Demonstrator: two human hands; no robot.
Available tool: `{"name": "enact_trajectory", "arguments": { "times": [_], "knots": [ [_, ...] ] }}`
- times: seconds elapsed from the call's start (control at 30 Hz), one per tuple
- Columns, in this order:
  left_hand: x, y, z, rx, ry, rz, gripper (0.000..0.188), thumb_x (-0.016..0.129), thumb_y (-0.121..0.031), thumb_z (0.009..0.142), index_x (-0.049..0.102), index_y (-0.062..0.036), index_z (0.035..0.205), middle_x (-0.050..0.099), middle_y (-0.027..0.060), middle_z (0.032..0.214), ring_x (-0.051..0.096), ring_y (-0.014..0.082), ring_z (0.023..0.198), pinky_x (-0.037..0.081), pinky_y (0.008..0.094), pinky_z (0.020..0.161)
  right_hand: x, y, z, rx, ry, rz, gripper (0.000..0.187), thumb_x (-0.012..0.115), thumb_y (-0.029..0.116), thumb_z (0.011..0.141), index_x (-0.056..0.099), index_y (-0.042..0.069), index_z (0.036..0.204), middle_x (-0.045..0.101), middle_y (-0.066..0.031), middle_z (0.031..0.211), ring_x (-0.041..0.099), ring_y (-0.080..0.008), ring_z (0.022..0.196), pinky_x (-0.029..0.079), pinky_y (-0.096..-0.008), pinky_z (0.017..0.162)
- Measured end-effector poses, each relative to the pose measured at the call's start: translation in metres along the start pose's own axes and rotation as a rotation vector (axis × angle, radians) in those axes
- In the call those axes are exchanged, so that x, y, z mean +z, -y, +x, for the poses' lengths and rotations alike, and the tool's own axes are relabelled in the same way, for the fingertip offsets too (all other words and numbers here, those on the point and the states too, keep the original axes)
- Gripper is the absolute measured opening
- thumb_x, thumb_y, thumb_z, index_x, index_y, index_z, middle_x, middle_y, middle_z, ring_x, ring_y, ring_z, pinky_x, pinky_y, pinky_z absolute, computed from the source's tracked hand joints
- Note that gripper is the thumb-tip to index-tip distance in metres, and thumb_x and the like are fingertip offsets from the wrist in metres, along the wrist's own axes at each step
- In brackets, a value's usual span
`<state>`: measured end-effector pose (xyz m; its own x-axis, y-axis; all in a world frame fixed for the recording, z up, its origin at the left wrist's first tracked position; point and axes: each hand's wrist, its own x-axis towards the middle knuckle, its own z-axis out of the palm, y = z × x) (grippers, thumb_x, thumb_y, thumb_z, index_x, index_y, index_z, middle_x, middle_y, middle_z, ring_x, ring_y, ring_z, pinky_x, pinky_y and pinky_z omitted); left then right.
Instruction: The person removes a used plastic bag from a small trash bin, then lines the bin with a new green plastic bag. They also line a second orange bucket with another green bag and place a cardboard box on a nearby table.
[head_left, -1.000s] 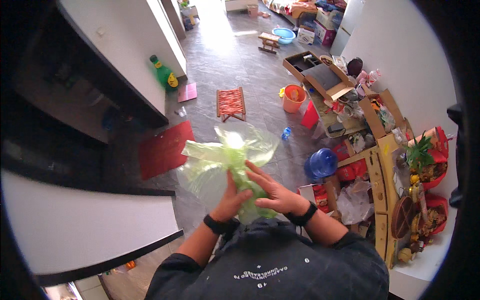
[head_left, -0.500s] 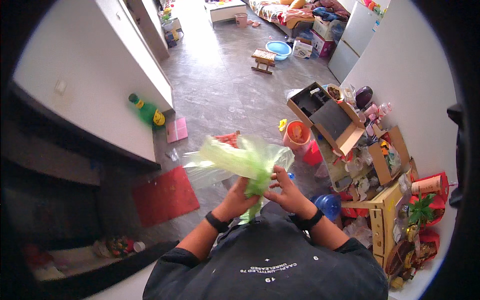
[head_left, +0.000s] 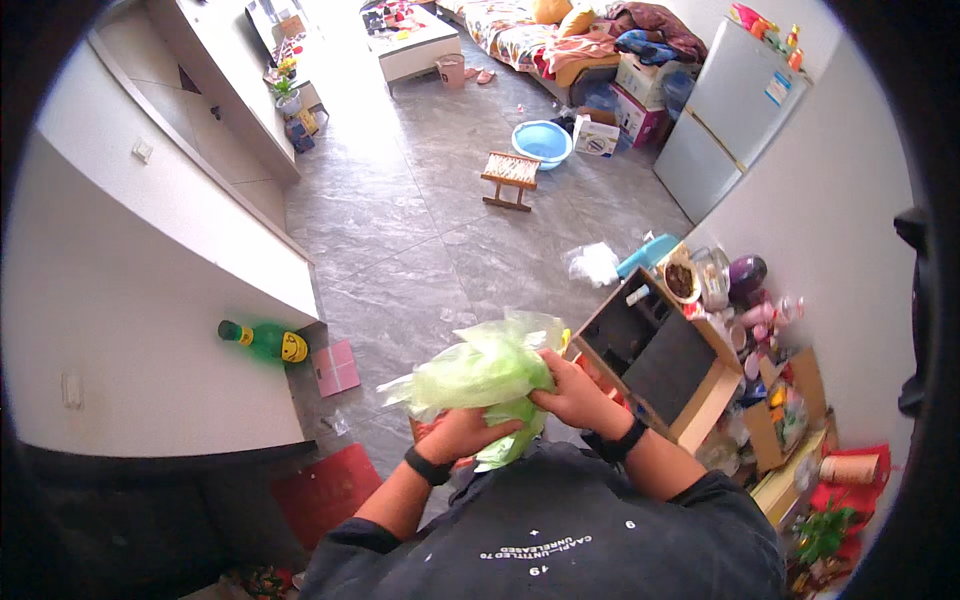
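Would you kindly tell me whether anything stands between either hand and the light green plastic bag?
Nothing visible does: the left hand and right hand are both directly on the light green plastic bag, the left low on it, the right at its right side. The open cardboard box is farther right, out of the way.

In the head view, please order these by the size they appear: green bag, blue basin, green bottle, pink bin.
1. Green bag, clearly largest, also nearest the camera
2. Blue basin and green bottle: too alike to rank
3. Pink bin, smallest
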<state>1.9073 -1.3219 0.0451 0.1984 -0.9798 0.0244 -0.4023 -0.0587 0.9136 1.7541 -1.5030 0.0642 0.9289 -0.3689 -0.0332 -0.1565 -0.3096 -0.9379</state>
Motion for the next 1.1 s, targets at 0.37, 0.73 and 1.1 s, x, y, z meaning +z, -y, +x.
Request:
{"name": "enact_trajectory", "arguments": {
  "times": [0.37, 0.73, 1.1],
  "knots": [
    [-0.216, 0.148, 0.193, -0.185, -0.321, -0.681, 0.055, 0.063, -0.005, 0.096, 0.038, -0.0042, 0.145, 0.057, 0.0148, 0.133, 0.064, 0.0284, 0.115, 0.051, 0.0413, 0.096, -0.101, -0.029, 0.340, -0.236, -0.204, -0.087, 0.047, 0.057, 0.001, 0.083, 0.046, 0.007, 0.128, 0.065, -0.0171, 0.100, 0.066, -0.0367, 0.094, 0.051, -0.0417, 0.081],
    [-0.444, 0.219, 0.534, 0.075, 0.208, 0.044, 0.065, 0.073, -0.022, 0.083, 0.049, -0.0024, 0.140, 0.054, 0.0178, 0.139, 0.053, 0.0318, 0.128, 0.038, 0.0417, 0.109, -0.177, -0.040, 0.660, -0.137, -0.180, -0.200, 0.058, 0.080, 0.030, 0.077, 0.060, 0.004, 0.126, 0.056, -0.0155, 0.126, 0.058, -0.0363, 0.113, 0.047, -0.0406, 0.097],
    [-0.644, 0.313, 0.792, -0.176, -0.056, -0.285, 0.070, 0.078, -0.023, 0.085, 0.047, -0.0051, 0.145, 0.051, 0.0129, 0.143, 0.046, 0.0250, 0.134, 0.036, 0.0388, 0.112, -0.279, -0.091, 1.049, 0.044, 0.055, 0.072, 0.035, 0.068, 0.024, 0.095, 0.065, -0.002, 0.118, 0.071, -0.0073, 0.103, 0.063, -0.0146, 0.094, 0.050, -0.0312, 0.084]
  ]
}}
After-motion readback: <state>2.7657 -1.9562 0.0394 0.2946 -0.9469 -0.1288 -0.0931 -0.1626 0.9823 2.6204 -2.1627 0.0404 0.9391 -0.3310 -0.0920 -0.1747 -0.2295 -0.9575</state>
